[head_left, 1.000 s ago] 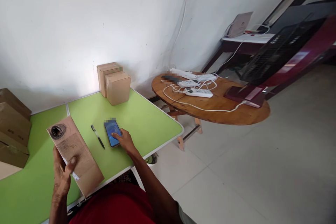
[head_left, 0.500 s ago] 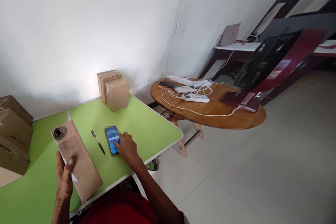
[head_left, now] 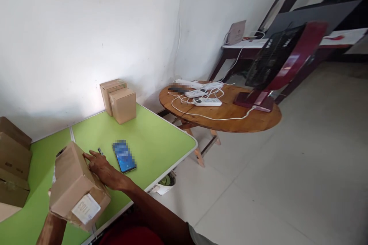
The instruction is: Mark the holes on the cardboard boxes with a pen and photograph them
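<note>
Head view: cardboard box [head_left: 76, 187] held up over the near edge of the green table [head_left: 161, 138], label end toward the camera, long axis running away from it. Left hand [head_left: 51, 193] mostly hidden under the box, probably gripping from below. Right hand [head_left: 99, 166] flat on the box's right side, fingers spread. One phone [head_left: 124, 156] just right of that hand, one pen [head_left: 100, 151] mostly hidden behind it. Two small boxes [head_left: 118, 100] at the wall.
</note>
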{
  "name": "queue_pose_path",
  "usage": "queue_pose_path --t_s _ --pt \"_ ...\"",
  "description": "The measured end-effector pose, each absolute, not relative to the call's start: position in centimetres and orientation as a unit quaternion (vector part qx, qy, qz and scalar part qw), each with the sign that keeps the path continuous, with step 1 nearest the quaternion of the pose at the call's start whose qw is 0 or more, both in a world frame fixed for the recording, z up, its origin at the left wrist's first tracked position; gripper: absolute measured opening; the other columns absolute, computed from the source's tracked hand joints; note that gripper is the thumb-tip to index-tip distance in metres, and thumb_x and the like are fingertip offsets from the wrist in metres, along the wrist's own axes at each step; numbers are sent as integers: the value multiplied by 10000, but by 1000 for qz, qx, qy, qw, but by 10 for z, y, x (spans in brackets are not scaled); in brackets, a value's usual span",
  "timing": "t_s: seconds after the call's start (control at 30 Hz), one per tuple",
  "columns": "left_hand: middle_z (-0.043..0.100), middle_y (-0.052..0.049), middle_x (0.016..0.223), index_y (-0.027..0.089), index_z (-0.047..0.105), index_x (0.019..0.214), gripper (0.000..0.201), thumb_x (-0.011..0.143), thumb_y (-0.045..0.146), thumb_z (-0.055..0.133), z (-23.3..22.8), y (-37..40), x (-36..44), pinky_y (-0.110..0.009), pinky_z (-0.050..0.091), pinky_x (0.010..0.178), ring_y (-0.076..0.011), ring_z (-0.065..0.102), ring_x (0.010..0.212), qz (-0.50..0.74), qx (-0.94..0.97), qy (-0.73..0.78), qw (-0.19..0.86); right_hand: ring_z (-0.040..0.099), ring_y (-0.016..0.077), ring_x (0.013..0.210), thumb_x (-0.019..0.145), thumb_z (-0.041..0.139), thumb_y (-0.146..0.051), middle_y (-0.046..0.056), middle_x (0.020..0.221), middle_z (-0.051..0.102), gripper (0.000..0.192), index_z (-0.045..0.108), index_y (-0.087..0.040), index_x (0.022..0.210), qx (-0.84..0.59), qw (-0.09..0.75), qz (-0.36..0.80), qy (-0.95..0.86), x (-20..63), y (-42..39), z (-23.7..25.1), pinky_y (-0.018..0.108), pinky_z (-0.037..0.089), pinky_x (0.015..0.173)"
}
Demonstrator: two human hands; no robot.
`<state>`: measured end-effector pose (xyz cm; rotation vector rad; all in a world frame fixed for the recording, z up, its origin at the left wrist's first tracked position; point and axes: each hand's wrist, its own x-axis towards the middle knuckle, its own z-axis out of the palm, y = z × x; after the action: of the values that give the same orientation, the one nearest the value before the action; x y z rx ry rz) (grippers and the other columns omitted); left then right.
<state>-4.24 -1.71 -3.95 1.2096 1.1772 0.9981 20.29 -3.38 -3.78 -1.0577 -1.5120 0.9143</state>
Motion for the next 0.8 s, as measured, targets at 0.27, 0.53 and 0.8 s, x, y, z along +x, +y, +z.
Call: queue_pose_path --t_s 0.27,0.53,0.8 --pt "806 -159 1338 247 773 1294 970 816 1055 528 21 7 73 -588 562 1180 -417 642 1429 343 581 339 656 180 336 1786 1123 318 -821 85 1904 280 898 189 -313 1852 -550 671 109 -485 270 -52 -29 633 175 1446" --pt "560 -51 640 237 591 742 1046 689 1197 180 37 81 247 -315 369 542 -198 507 617 288 677 321 597 111 378 1787 1109 210 -804 230 1905 161 989 104 -152 1845 -678 666 7 -310 349 -23 -61 700 140 1406" --pt "802 -215 1189 170 798 1186 1152 852 1097 202 5 154 319 -465 588 865 -362 728 1109 329 686 318 566 140 455 1768 1040 421 -845 292 1881 143 1115 126 -112 1827 -714 613 58 -334 347 26 -107 726 234 1372"
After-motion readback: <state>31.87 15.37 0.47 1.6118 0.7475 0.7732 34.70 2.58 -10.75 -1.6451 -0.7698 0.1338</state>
